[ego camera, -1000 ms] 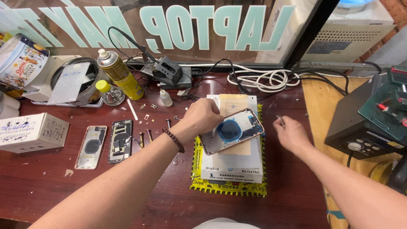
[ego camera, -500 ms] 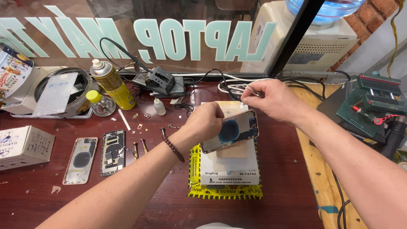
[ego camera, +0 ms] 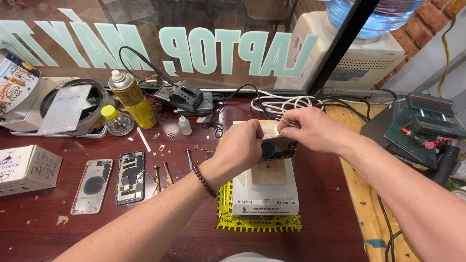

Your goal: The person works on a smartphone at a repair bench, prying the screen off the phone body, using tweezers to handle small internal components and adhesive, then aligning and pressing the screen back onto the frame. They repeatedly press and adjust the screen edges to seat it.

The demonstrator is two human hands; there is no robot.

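A phone back housing [ego camera: 276,148] is gripped along its edge by the closed left hand [ego camera: 240,145] and held above a white heating pad [ego camera: 266,191], which rests on a yellow sheet [ego camera: 257,221]. At the housing's top edge, the right hand [ego camera: 310,130] is pinched shut on what seems a thin film or tab [ego camera: 282,124]; its nature cannot be told. A peeling step is judged to be in hand, and a slow, even pull is called for next.
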